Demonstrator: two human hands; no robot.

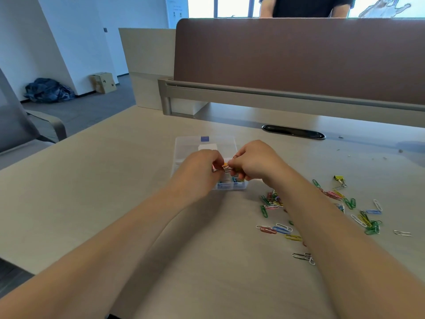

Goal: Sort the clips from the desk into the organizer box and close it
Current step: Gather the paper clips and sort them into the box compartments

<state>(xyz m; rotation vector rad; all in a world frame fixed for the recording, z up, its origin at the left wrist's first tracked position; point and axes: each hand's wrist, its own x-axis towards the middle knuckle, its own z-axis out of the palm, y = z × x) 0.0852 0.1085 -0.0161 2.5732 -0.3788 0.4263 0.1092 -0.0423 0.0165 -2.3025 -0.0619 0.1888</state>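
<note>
View: head camera, wide angle, looking down along both forearms.
Desk [115, 192]: pale wood-tone top, fills lower and middle frame.
Organizer box [207, 146]: clear plastic, centre of frame, on the desk just beyond the hands; lid apparently folded back toward the upper side, small blue label on its far edge; blue and other coloured clips visible in the nearest compartments.
Left hand [200, 169]: fingers curled, fingertips pinching the clip cluster from the left, above the box.
Right hand [255, 160]: fingers curled, pinching the same cluster from the right; fingertips of both hands almost touching.
Clip cluster [226, 168]: small metallic tangle with an orange bit, between the two hands, over the box; exact count cannot be told.
Loose paper clips [273, 201]: many colours, scattered on the desk in the right half of frame, on both sides of the right forearm.
Binder clip [339, 178]: yellow, right of centre, at the far edge of the scatter.
Divider panel [299, 58]: brown, upper frame, behind the desk.
Cable slot [294, 131]: dark oval, desk surface below the panel.
Chair [23, 125]: grey, left edge.
Cardboard box [103, 82]: on the floor, upper left, near a blue bundle [49, 90].
</note>
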